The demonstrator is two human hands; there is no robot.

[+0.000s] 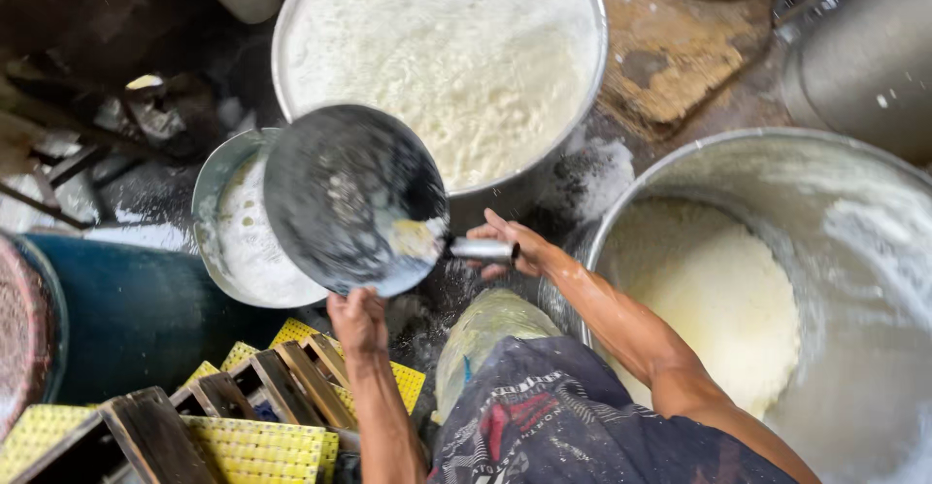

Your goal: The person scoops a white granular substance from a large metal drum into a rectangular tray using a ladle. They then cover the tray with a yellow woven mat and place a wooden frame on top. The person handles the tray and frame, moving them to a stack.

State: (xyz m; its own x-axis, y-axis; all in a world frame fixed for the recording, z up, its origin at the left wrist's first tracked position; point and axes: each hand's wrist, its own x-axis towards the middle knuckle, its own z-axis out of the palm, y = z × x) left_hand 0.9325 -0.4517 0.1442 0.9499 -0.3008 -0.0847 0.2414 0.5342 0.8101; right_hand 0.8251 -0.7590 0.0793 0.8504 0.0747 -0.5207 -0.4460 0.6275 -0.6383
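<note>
Head view, looking straight down. Right hand is closed around the short metal handle of a dark round pan. Left hand presses its fingers up against the pan's near rim, not wrapped around anything; how far those fingers curl under the rim I cannot tell. The pan is tilted, inner face toward the camera, wet and flecked with white curd, a pale yellow smear near the handle side.

Position: the pan hangs above a small metal bowl holding white foamy liquid, overlapping its right half. Just behind sits a wide metal basin full of white frothy curd. At right, a large metal tub holds a pale mass and streaked white liquid. A dark blue drum stands at left; wooden slats over yellow perforated crates lie below the hands.

Judgement on doing this well: keep the tilted rim over the small bowl so that drips fall inside it, not on the wet dark floor; steady the rim with the left fingers while the right wrist sets the tilt. Surfaces look slick, so a firm hold on the handle matters.
</note>
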